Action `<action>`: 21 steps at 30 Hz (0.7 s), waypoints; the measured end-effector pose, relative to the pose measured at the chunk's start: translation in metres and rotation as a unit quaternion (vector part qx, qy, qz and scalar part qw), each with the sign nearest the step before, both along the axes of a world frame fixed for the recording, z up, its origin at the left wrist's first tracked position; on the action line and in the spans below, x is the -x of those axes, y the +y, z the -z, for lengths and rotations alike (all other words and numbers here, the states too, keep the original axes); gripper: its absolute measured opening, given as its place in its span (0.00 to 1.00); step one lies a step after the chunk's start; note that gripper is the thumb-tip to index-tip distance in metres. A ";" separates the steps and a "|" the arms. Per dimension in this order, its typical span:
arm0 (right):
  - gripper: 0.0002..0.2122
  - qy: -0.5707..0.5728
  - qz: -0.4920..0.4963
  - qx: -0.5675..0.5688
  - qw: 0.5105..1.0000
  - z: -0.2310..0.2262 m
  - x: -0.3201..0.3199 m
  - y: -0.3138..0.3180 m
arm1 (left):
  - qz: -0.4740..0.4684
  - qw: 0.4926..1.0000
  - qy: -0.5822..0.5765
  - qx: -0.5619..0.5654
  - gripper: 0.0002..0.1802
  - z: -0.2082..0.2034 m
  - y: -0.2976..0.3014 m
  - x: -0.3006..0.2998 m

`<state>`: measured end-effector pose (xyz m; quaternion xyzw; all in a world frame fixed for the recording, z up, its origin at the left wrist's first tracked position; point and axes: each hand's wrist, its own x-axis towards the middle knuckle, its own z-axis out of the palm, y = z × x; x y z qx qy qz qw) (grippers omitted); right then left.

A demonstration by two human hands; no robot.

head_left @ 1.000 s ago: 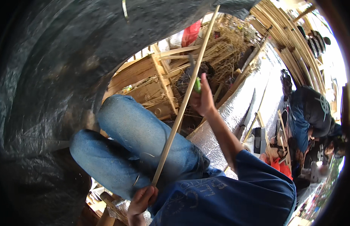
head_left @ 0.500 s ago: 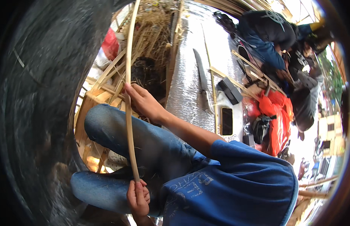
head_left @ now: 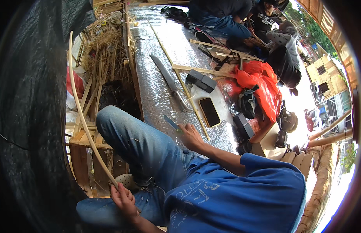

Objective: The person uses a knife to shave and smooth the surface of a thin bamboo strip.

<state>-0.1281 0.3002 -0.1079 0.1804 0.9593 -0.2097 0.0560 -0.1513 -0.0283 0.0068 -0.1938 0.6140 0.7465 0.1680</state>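
Note:
My left hand [head_left: 125, 199] is closed around the lower end of a long pale strip [head_left: 83, 119], which looks like bamboo or cane. The strip curves up past my bent knees, its far end free. My right hand [head_left: 190, 136] rests low over the silvery mat, its fingers closed on the green handle of a small knife [head_left: 171, 122]. The knife's bluish blade points away from the hand. On the mat beyond it lies a large machete-like knife [head_left: 164, 74]. A thin stick [head_left: 181, 82] runs alongside, and a phone [head_left: 209, 112] lies close to my right hand.
A black box [head_left: 201, 80], flat wooden slats [head_left: 223, 50] and a red plastic bag [head_left: 262, 79] sit on the mat [head_left: 149, 101]. Other people [head_left: 227, 17] are seated at the upper right. Straw and sticks [head_left: 105, 50] fill a gap beside the mat; dark sheeting [head_left: 33, 97] hangs at left.
My right hand has let go of the strip, moved right to the mat and closed on the small knife. The strip now leans left, held only by my left hand. The view has shifted.

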 end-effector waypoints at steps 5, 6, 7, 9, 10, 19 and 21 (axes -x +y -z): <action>0.23 0.110 0.091 -0.090 0.986 -0.011 -0.024 0.041 | -0.021 1.000 0.001 -0.016 0.12 0.013 -0.004 -0.011; 0.23 0.118 0.133 -0.105 0.978 -0.017 -0.028 0.052 | -0.037 0.999 -0.007 -0.004 0.11 0.014 -0.004 -0.014; 0.23 0.097 0.162 -0.142 0.972 -0.019 -0.033 0.065 | -0.053 0.998 -0.015 0.008 0.11 0.014 -0.005 -0.016; 0.22 0.044 0.228 -0.170 0.958 -0.011 -0.046 0.091 | -0.062 0.998 -0.015 0.008 0.11 0.018 -0.007 -0.018; 0.21 0.005 0.238 -0.184 0.954 -0.007 -0.053 0.101 | -0.068 0.998 -0.016 0.009 0.11 0.019 -0.008 -0.018; 0.18 0.084 0.269 -0.127 0.951 0.011 -0.059 0.126 | -0.061 0.997 -0.019 0.040 0.11 0.019 0.000 -0.021; 0.19 0.112 0.278 -0.121 0.946 0.024 -0.057 0.134 | -0.077 0.996 -0.018 0.042 0.10 0.022 -0.002 -0.022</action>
